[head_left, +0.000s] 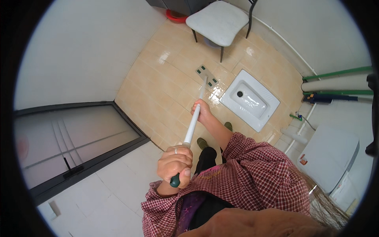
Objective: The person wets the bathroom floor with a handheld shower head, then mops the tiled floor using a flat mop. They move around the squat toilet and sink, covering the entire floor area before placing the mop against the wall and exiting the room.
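The mop [192, 126] ran slantwise through the middle of the frame, and the one label [303, 159] I noticed was well to its right, a small red-and-white sticker on the white tank [333, 152], its print too small for me to read. The mop had a smooth white pole, a dark green end cap [175, 181] and a flat, pale, rectangular head [207, 76] set with dark green clips near its ends. That head was just above the centre of the frame, against the beige tile floor [158, 75], where wet patches shone right beside it.

The left hand [175, 166], a ring on one finger, was curled tightly round the pole's near end, with the green cap poking out below the fist. The right hand [202, 110] was wrapped round the pole farther along, nearer the head.

Right of centre, a white squat toilet [250, 100] was sunk in the floor, its bowl glossy, with a round dark drain hole at one end. At the top of the frame a red basin [176, 16] sat partly beneath a dark cabinet [177, 5]; I couldn't tell what it held. Beside it stood a chair [219, 20] with a white seat.
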### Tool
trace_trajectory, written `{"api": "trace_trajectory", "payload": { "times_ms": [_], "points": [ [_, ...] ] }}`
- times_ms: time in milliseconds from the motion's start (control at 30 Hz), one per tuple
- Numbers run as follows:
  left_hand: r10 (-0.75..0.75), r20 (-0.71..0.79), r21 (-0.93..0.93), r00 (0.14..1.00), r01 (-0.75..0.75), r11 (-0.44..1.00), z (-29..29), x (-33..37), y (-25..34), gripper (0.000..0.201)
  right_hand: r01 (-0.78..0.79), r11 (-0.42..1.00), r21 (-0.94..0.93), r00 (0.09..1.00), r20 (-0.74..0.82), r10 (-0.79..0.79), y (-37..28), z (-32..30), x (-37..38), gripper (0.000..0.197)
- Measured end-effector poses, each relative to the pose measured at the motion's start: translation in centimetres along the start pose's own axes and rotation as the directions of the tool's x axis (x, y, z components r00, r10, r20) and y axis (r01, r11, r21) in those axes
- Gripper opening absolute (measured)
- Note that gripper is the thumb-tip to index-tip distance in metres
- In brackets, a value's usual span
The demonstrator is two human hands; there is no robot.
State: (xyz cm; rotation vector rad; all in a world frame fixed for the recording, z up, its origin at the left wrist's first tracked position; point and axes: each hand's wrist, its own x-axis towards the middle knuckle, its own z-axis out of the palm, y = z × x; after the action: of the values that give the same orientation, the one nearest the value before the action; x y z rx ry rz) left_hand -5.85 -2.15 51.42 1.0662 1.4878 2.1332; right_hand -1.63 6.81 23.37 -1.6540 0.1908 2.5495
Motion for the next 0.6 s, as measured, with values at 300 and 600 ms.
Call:
{"api": "trace_trajectory", "payload": {
  "times_ms": [300,600],
  "points": [
    [-0.307,-0.177,-0.141,0.935,0.284,0.948,-1.3,-6.6,6.6,0.04,0.109,0.993,-0.037,0.99,-0.083,-0.111,-0.6,-12.2,-4.8,0.009],
    [-0.182,-0.534,-0.19,0.825,0.093,0.977,-5.1,-12.7,18.6,0.038,-0.149,0.971,-0.189,0.903,-0.426,0.056,1.2,-26.2,2.0,0.016]
  ]
}}
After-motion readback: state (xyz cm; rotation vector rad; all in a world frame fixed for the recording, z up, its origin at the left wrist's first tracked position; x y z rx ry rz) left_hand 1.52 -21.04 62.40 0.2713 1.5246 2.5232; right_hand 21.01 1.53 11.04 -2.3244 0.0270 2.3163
